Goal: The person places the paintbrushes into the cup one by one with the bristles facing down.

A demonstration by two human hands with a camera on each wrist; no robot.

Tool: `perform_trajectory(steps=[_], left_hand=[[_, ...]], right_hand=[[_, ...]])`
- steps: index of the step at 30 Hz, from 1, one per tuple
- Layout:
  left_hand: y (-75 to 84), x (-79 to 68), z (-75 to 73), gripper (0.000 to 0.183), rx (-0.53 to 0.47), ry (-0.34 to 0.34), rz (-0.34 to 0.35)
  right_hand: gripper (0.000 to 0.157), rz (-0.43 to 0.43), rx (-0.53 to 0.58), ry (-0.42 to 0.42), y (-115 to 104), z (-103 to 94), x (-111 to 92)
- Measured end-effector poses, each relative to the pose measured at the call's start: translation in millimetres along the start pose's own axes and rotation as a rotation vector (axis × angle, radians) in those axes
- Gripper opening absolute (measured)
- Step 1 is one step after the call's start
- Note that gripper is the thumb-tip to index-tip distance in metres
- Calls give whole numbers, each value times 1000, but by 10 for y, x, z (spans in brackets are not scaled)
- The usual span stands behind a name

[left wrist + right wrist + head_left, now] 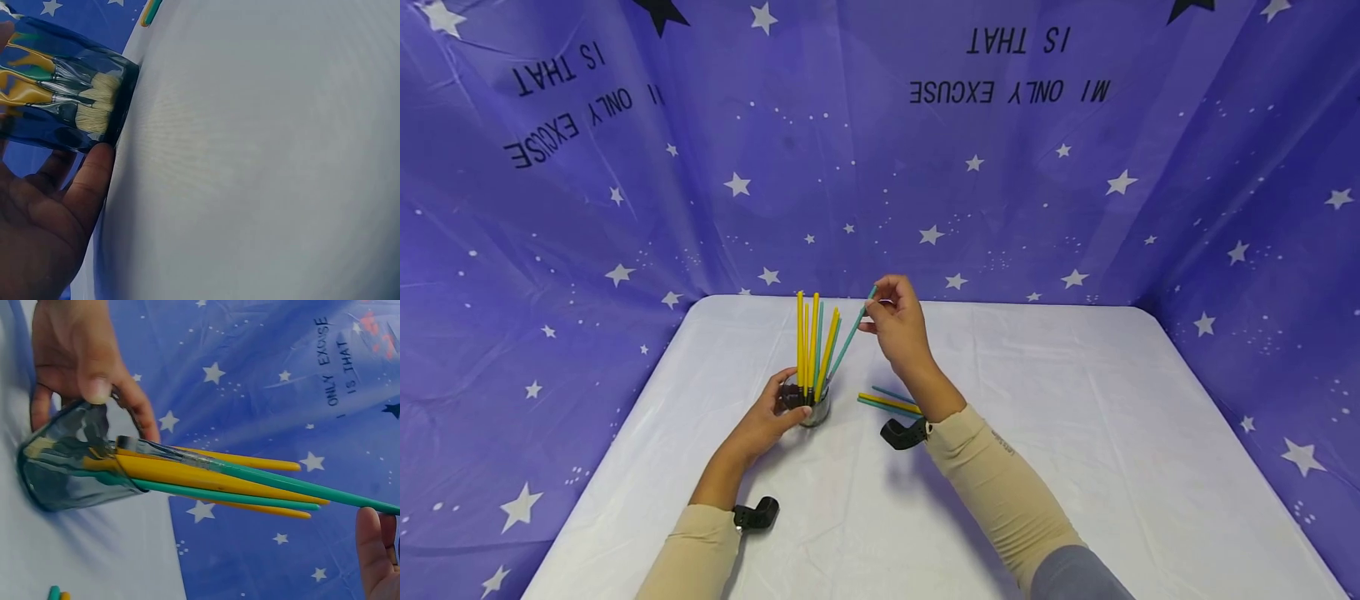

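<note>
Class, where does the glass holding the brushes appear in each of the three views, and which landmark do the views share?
Head: the glass is slightly left of centre, in the lower half.
Left wrist: upper left, reaching the left edge.
Right wrist: at the left, around mid-height.
Shared landmark: the left hand, holding the glass in all three.

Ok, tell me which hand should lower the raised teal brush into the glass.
The right hand looks better placed: it pinches the teal brush near its upper end, lower end at the mouth of the glass. The left hand holds that glass.
</note>
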State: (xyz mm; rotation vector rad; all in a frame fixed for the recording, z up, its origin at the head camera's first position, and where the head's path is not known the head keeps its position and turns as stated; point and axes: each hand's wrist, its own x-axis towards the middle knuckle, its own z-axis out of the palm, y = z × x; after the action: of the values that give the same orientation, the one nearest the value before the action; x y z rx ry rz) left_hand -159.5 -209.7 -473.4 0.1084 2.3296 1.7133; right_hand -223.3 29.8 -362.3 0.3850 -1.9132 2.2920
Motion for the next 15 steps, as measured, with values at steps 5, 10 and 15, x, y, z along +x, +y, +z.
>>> perform_trajectory(steps=[5,10,15], left_hand=[[20,-2,-1,78,-7,1,11],[5,7,2,76,7,8,27],[-16,18,16,76,8,26,25]], right_hand=[[21,-10,-25,-43,84,77,-27],[18,-1,-64,-77,191,156,-71],[19,20,-131,-89,313,200,-106]])
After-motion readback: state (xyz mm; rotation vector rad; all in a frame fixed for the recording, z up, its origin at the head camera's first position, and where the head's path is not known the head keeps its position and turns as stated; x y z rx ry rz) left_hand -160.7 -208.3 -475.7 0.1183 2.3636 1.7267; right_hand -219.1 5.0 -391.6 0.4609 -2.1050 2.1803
